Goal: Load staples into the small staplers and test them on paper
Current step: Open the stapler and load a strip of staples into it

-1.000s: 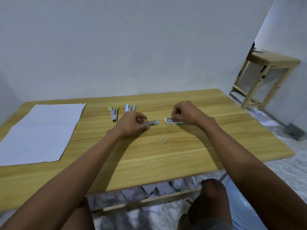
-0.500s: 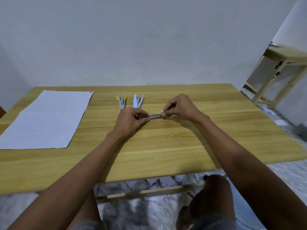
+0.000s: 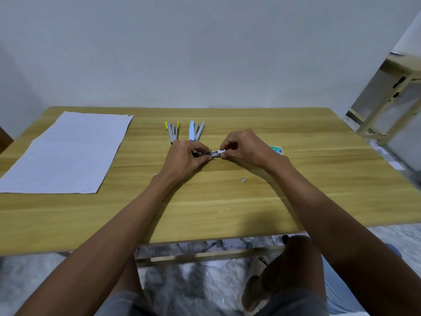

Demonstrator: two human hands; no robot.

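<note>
Most of the stapler [image 3: 210,154] is hidden: its left end is covered by the left hand [image 3: 185,157] and its right end by the right hand [image 3: 242,148]. Only a short metal section is seen in the gap between the 2 hands, just above the table [image 3: 205,213], near its middle. Whether staples are already in the channel cannot be told. A small white strip [image 3: 221,152] is pinched in the right fingertips at the stapler's right end; what it is cannot be made out. The left hand is curled around the stapler body.

The visible part of the stapler looks silvery with dark bits, slim, lying roughly level left to right.

2 more staplers are seen behind the hands, opened out into V shapes: 1 with yellow tips [image 3: 172,132], 1 light blue [image 3: 196,131], side by side, apart. The staple box [image 3: 276,149] is partly blocked by the right wrist; a green and white face shows. A small grey piece [image 3: 243,179] lies alone nearer the table's front edge. A large paper sheet [image 3: 66,153] lies flat at the table's left.
</note>
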